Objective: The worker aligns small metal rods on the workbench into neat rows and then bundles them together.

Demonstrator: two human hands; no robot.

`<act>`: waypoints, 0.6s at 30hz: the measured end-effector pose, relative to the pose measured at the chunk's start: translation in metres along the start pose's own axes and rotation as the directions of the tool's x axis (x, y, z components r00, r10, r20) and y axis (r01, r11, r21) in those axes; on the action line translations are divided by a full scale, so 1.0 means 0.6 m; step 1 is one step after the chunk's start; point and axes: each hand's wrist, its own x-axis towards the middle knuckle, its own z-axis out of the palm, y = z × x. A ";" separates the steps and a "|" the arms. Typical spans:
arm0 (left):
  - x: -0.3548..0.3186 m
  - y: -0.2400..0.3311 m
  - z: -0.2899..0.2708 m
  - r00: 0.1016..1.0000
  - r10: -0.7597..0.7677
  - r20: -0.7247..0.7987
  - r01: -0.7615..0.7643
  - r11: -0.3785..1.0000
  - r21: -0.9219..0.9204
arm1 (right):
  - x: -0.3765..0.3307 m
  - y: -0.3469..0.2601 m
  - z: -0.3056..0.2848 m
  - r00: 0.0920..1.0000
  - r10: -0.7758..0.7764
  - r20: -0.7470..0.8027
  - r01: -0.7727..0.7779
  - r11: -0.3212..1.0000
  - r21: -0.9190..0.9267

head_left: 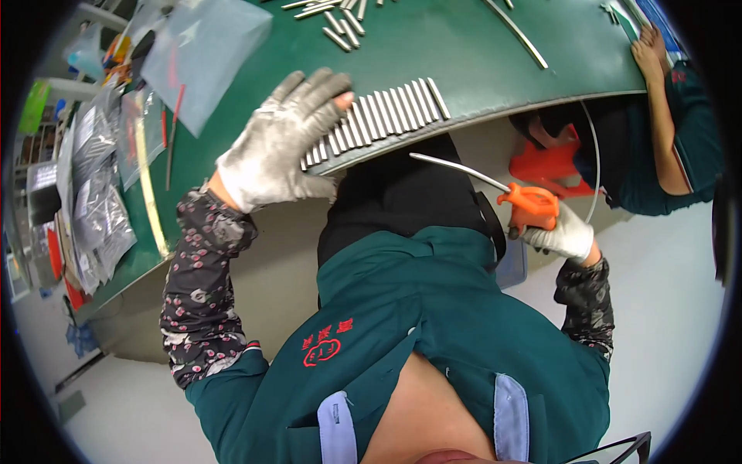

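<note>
Spreading out at the middle left of the frame, the head view's gloved left hand [282,143] is open, fingers extended, over the left end of a row of metal rods [394,114]; whether it presses on them cannot be told. The rods lie side by side along the near edge of the green table [495,69], at the upper centre. At the middle right, the gloved right hand [564,232] is closed around an orange blow gun [533,206], its thin metal nozzle pointing left, below the right end of the row and apart from it. A pale hose [596,155] curves down close by.

More rods lie in a loose pile [345,32] at the top centre, and a long rod [518,35] lies to the right of it. At the upper left lies a pale blue plastic bag [205,58], flat, its contents not discernible. Clear plastic bags [100,205] are heaped at the left, crumpled; greyish shapes show through, too blurred to name. A thin red-and-dark stick [175,131] lies beside them. At the upper right, a co-worker's hands [649,54] are near the table's edge.
</note>
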 end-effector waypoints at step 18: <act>0.020 0.031 -0.002 1.000 0.000 0.007 0.001 1.000 -0.020 | -0.078 0.111 -0.071 0.891 0.445 -0.094 -0.453 0.887 -0.093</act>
